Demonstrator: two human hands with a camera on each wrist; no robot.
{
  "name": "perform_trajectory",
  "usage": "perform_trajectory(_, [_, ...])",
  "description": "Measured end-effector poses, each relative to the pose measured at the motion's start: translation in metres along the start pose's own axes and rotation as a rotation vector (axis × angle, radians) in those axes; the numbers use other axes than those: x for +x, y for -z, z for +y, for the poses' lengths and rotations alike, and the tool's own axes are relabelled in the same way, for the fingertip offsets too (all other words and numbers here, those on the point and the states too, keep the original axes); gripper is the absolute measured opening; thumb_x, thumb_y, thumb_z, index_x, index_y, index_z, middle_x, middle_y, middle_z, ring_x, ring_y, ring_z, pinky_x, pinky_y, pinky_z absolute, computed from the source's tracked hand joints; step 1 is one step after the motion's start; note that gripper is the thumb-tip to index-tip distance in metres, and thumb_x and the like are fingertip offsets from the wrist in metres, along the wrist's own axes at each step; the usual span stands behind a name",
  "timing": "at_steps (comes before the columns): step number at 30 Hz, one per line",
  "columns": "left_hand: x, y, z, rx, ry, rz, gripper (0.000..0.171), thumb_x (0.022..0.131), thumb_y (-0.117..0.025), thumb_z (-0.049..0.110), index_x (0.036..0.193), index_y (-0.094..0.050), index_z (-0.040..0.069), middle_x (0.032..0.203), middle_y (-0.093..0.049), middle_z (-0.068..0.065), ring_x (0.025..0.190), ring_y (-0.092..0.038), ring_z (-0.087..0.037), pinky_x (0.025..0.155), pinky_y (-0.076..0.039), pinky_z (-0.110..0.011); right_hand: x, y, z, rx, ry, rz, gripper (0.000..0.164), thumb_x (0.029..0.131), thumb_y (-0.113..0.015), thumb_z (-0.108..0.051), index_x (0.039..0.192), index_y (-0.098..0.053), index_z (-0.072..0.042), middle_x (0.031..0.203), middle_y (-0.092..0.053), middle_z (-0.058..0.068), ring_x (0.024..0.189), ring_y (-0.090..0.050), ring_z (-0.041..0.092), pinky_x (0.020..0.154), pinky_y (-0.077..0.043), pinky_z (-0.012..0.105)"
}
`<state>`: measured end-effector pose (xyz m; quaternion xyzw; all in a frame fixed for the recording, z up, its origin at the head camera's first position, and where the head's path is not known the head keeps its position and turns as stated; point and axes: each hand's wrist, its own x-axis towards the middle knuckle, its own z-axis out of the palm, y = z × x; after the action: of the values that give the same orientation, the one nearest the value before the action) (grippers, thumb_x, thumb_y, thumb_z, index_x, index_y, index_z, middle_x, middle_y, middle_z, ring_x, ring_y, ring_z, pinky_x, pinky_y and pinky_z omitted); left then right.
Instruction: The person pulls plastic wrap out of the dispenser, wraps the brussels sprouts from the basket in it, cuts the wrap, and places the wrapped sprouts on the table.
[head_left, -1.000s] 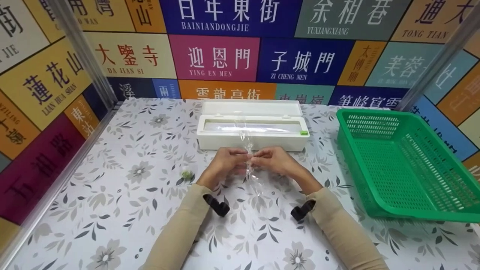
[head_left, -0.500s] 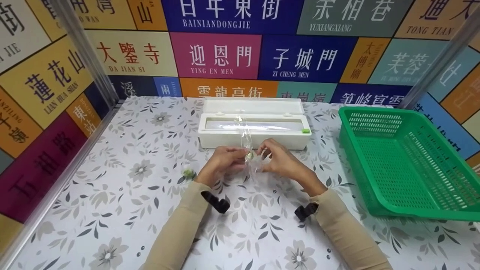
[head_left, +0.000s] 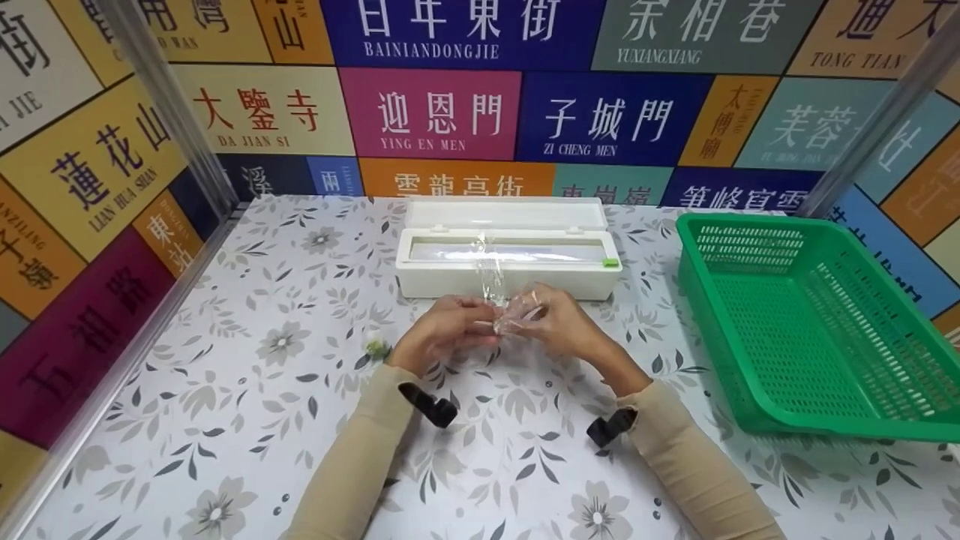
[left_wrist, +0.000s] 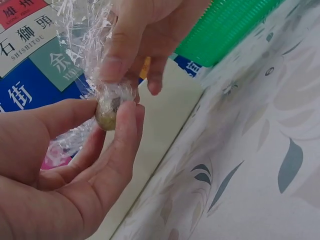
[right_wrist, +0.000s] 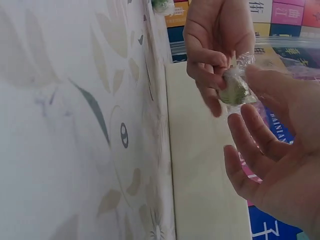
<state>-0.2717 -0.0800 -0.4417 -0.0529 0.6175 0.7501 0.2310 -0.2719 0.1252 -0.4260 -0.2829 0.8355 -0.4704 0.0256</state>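
Note:
My left hand [head_left: 450, 328] pinches a small round greenish piece [left_wrist: 106, 117] between thumb and fingertips, in front of the white box. Clear cling film [left_wrist: 82, 42] wraps the piece and bunches up around it. On the other side, my right hand [head_left: 566, 324] holds the gathered film between thumb and fingers, close against the left fingertips. A strand of film runs from the hands to the white cling film box [head_left: 517, 286], whose lid [head_left: 502, 216] stands raised at the back. In the right wrist view the wrapped piece [right_wrist: 235, 94] shows between both hands.
Another small wrapped green piece [head_left: 376, 347] lies on the floral tablecloth [head_left: 277, 420] left of my left hand. A green plastic basket [head_left: 765, 405] stands on the right. Walls with coloured sign panels [head_left: 431, 112] rise behind the table.
My right hand moved slightly away, then back in to the left hand. The film that hung below the hands is now gathered up in the right fingers. The left hand stays nearly in place.

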Motion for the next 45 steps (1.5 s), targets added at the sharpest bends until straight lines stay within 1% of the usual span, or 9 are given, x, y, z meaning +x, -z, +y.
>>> perform_trajectory(4, [-0.001, -0.001, 0.0, -0.012, -0.014, -0.04, 0.008, 0.096, -0.06, -0.002, 0.104, -0.063, -0.002, 0.099, -0.068, -0.008, 0.086, -0.072, -0.02, 0.084, -0.064, -0.034, -0.001, 0.002, 0.002, 0.07, -0.137, -0.01, 0.015, 0.085, -0.08, -0.016, 0.091, -0.076, -0.003, 0.097, -0.073, 0.009, 0.085, -0.063, 0.009, 0.074, -0.054, 0.021])
perform_trajectory(10, [-0.004, 0.001, 0.001, -0.009, -0.04, -0.066, 0.008, 0.093, -0.061, -0.007, 0.094, -0.063, 0.001, 0.088, -0.068, -0.007, 0.079, -0.071, -0.019, 0.081, -0.064, -0.034, 0.0, 0.002, 0.002, 0.165, -0.243, -0.005, 0.018, 0.086, -0.08, -0.023, 0.086, -0.074, -0.006, 0.082, -0.071, -0.006, 0.079, -0.064, 0.009, 0.073, -0.054, 0.024])
perform_trajectory(13, [-0.004, 0.003, 0.002, 0.013, -0.047, -0.092, 0.008, 0.094, -0.062, -0.005, 0.1, -0.065, -0.002, 0.091, -0.069, -0.008, 0.081, -0.072, -0.019, 0.084, -0.064, -0.035, 0.002, 0.002, 0.002, 0.164, -0.264, 0.014, 0.02, 0.086, -0.081, -0.025, 0.086, -0.074, -0.006, 0.078, -0.07, -0.009, 0.076, -0.062, 0.008, 0.07, -0.053, 0.022])
perform_trajectory(17, [-0.006, 0.007, 0.003, 0.048, -0.061, -0.136, 0.025, 0.094, -0.062, -0.003, 0.119, -0.064, -0.005, 0.105, -0.07, -0.009, 0.091, -0.073, -0.023, 0.093, -0.061, -0.039, 0.003, 0.003, 0.004, 0.139, -0.286, 0.044, 0.021, 0.084, -0.082, -0.025, 0.085, -0.074, -0.005, 0.076, -0.07, -0.01, 0.074, -0.06, 0.009, 0.067, -0.05, 0.02])
perform_trajectory(25, [-0.006, 0.006, 0.004, 0.101, -0.066, -0.132, 0.038, 0.088, -0.068, -0.007, 0.126, -0.062, -0.005, 0.109, -0.07, -0.011, 0.111, -0.068, -0.039, 0.093, -0.061, -0.037, 0.004, 0.002, 0.003, 0.11, -0.192, 0.072, 0.016, 0.083, -0.082, -0.021, 0.084, -0.075, -0.007, 0.081, -0.069, -0.008, 0.08, -0.063, 0.011, 0.07, -0.054, 0.022])
perform_trajectory(30, [-0.005, 0.007, 0.002, 0.067, -0.071, -0.161, 0.036, 0.092, -0.066, -0.004, 0.127, -0.061, -0.005, 0.109, -0.071, -0.011, 0.1, -0.073, -0.029, 0.092, -0.061, -0.037, 0.003, 0.003, 0.001, 0.099, -0.112, 0.091, 0.013, 0.084, -0.081, -0.018, 0.084, -0.075, -0.006, 0.086, -0.069, -0.002, 0.083, -0.064, 0.012, 0.074, -0.056, 0.024])
perform_trajectory(36, [-0.003, 0.01, 0.0, -0.09, -0.064, -0.238, 0.017, 0.099, -0.057, -0.001, 0.113, -0.067, 0.001, 0.102, -0.075, -0.006, 0.094, -0.074, -0.019, 0.09, -0.062, -0.034, 0.004, 0.005, 0.0, 0.168, -0.153, 0.088, 0.019, 0.084, -0.081, -0.014, 0.094, -0.076, 0.0, 0.088, -0.074, 0.002, 0.077, -0.065, 0.011, 0.069, -0.055, 0.02])
perform_trajectory(39, [-0.003, 0.008, 0.001, -0.132, -0.054, -0.231, 0.014, 0.099, -0.056, -0.003, 0.103, -0.067, 0.005, 0.095, -0.075, -0.005, 0.089, -0.074, -0.018, 0.08, -0.064, -0.028, 0.004, 0.004, 0.001, 0.192, -0.158, 0.082, 0.021, 0.083, -0.081, -0.013, 0.097, -0.076, 0.002, 0.087, -0.074, 0.003, 0.075, -0.065, 0.011, 0.067, -0.054, 0.02])
perform_trajectory(45, [-0.001, 0.001, 0.001, -0.147, -0.059, -0.185, 0.015, 0.097, -0.055, -0.005, 0.111, -0.06, -0.001, 0.088, -0.072, -0.005, 0.075, -0.071, -0.013, 0.064, -0.061, -0.021, 0.003, 0.006, 0.001, 0.166, -0.164, 0.075, 0.019, 0.085, -0.081, -0.015, 0.095, -0.075, 0.0, 0.086, -0.072, -0.004, 0.077, -0.064, 0.011, 0.068, -0.054, 0.021])
